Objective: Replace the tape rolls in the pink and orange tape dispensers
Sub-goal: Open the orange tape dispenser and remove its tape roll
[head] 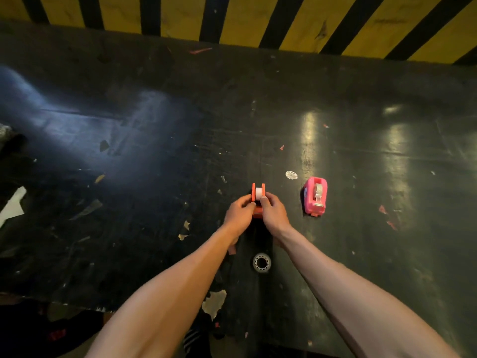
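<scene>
at the middle of the dark, scuffed table (154,151), the orange tape dispenser (258,196) stands between the two hands, its two side walls upright with a white tape roll (258,194) seated between them. the left hand (238,213) closes on the dispenser's left side and the right hand (274,211) closes on its right side, a fingertip resting against the roll's edge; the near end of the dispenser is hidden under the fingers, so only its far half shows beyond them. just to the right, apart from both hands, the pink tape dispenser (315,195) sits on the table with a clear roll in its slot and its cutter end toward the person. a small white sticker (291,174) lies just beyond it to the left. nearer the person, between the forearms, a clear tape roll (262,262) lies flat on the table. scraps of torn paper (214,302) dot the surface, and a yellow-and-black striped band (232,19) runs along the far edge.
</scene>
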`<state>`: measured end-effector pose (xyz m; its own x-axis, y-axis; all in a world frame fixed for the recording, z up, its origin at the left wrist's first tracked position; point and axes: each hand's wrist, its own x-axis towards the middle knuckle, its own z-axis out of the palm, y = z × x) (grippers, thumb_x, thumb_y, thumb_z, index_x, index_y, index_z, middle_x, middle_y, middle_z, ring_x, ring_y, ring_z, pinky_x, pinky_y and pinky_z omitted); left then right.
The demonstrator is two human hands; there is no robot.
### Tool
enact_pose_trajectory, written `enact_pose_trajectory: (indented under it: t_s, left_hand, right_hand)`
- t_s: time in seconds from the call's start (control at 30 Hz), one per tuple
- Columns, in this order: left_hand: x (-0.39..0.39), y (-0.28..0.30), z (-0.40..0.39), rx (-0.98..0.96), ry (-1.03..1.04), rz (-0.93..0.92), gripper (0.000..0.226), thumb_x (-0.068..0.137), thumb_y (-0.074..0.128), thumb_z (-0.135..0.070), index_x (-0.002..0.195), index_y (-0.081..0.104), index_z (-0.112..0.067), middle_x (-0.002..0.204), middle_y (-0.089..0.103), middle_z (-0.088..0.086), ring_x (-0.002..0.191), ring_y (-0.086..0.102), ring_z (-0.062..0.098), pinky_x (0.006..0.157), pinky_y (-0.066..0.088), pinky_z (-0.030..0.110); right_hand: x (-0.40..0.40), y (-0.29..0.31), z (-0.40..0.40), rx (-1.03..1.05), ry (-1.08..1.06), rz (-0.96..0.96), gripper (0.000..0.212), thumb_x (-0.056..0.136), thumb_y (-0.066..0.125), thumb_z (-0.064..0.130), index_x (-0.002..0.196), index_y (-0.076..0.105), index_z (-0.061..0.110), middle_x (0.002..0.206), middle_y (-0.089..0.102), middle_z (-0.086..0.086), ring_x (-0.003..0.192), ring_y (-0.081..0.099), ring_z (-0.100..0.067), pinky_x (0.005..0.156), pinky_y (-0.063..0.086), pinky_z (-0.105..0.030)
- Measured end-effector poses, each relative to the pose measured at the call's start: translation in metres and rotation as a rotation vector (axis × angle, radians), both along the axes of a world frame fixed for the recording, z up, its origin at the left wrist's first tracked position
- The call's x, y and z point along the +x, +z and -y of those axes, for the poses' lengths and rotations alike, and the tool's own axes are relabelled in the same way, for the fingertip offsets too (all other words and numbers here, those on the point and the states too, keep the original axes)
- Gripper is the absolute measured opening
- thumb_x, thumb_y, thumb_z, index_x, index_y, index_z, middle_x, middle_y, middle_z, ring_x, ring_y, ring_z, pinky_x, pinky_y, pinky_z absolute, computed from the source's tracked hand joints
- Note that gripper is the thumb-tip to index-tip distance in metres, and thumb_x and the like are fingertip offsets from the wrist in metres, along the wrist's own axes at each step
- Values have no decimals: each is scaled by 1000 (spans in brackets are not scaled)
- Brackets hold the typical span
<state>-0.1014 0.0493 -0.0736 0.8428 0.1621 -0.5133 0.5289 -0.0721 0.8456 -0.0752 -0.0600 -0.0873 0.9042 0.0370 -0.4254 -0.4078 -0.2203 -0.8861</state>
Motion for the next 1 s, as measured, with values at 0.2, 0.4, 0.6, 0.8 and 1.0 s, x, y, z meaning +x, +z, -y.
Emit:
enact_pose_trajectory:
  t_s: [0.2, 0.4, 0.6, 0.8, 1.0]
  left_hand:
    - [-28, -3, 2, -193, 182, 71, 16, 94, 70, -21, 107, 63, -14, 109, 73, 12, 98, 74, 23, 90, 60, 47]
    - [-49, 3, -4, -433, 155, -26, 25, 89, 73, -11, 111, 62, -8, 110, 75, 16, 97, 76, 29, 82, 62, 48]
    - [-58, 3, -13, -329, 301, -87, 25, 89, 74, -13, 112, 65, -18, 109, 73, 7, 96, 73, 25, 80, 63, 46]
    - [-75, -15, -34, 614, -48, -13, 25, 87, 76, -20, 102, 58, -27, 123, 57, 4, 112, 59, 23, 91, 56, 43]
    - [-77, -20, -41, 695, -135, -25, 27, 89, 75, -26, 105, 54, -29, 138, 45, 10, 123, 48, 29, 95, 55, 45]
  right_hand:
    - [-33, 12, 24, 159, -45, -11, 5, 96, 60, 28, 100, 59, 23, 106, 72, -15, 93, 73, -26, 74, 60, -40]
    - [-60, 33, 47, 296, 37, -61, 23, 94, 65, 22, 116, 60, 21, 102, 76, -12, 89, 76, -24, 65, 59, -26]
    - [-70, 31, 57, 491, -178, -201, 22, 95, 61, 10, 116, 60, 16, 98, 78, -14, 81, 76, -23, 62, 60, -32]
    - [-82, 31, 71, 551, -180, -239, 28, 93, 64, 10, 121, 59, 12, 94, 80, -9, 77, 77, -19, 55, 58, -26]
    - [-98, 32, 84, 519, -150, -263, 25, 93, 64, 13, 117, 62, 20, 99, 79, -9, 86, 77, -21, 59, 59, -28]
